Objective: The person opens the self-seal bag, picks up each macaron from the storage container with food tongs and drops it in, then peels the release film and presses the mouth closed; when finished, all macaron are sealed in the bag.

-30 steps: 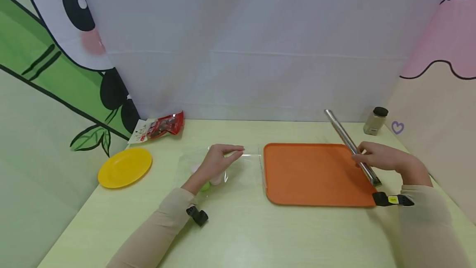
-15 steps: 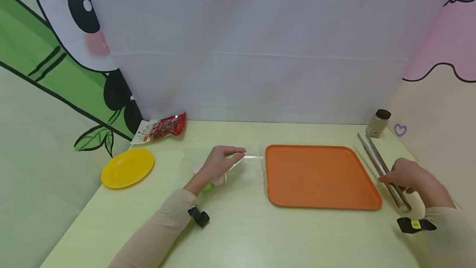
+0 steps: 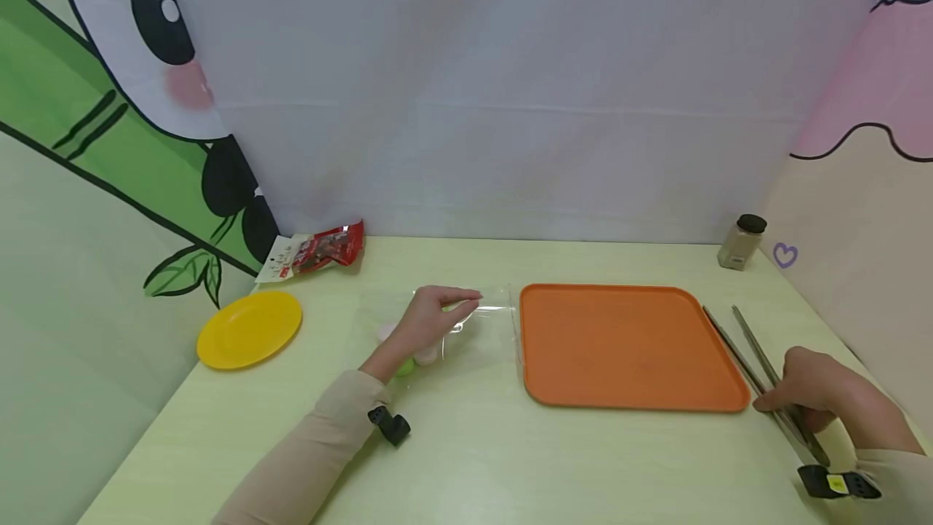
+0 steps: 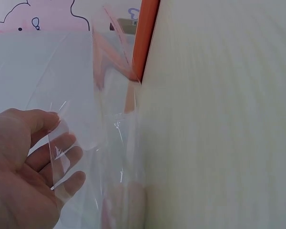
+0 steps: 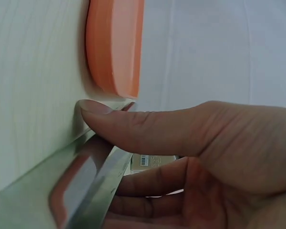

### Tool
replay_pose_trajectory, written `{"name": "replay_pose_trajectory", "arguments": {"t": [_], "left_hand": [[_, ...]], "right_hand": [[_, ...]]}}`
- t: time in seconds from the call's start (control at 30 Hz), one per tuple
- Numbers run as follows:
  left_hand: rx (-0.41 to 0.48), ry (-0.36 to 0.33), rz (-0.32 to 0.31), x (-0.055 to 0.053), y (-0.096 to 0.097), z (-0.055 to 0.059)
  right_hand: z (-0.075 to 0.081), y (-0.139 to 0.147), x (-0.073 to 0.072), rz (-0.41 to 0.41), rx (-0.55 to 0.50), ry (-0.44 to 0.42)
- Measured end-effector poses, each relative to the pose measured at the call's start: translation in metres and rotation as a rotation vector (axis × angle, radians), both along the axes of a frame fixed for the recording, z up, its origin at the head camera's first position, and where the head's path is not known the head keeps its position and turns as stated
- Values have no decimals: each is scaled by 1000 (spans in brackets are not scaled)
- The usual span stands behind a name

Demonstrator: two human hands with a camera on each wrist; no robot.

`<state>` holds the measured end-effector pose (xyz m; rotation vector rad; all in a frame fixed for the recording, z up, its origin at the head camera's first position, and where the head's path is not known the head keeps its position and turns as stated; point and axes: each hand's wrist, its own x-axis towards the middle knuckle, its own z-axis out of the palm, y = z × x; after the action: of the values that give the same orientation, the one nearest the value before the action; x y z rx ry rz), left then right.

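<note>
In the head view my right hand grips metal tongs at the right of the orange tray. The arms of the tongs spread apart at the far end. From the right wrist, the thumb presses one side of the shiny metal and curled fingers lie on the other. My left hand pinches the edge of a clear plastic bag between thumb and forefinger. Pale pink and green round things show in the bag, partly hidden by that wrist.
A yellow plate sits at the table's left edge. Behind it lies a red and white snack packet. A jar with a black lid stands at the back right, and a pale cloth hangs behind the table.
The right hand has carried the tongs off the tray's right side, rightward and toward me, and their arms have spread apart. The left hand has stayed on the bag.
</note>
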<state>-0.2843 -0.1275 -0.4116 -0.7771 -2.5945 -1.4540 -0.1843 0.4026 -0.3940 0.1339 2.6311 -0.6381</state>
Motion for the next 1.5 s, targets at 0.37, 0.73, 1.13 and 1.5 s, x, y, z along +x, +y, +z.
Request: {"name": "replay_pose_trajectory", "arguments": {"t": [0.37,0.73,1.13,1.5], "left_hand": [[-3,8,3,2,1,-1],[13,8,1,1,2,-4],[5,9,-1,3,3,3],[8,9,-1,4,3,2]], "right_hand": [[4,-4,9,-41,-53,-68],[4,-6,13,-26,-87,-66],[9,-4,16,-3,-3,-41],[19,2,13,-29,14,-63]]}}
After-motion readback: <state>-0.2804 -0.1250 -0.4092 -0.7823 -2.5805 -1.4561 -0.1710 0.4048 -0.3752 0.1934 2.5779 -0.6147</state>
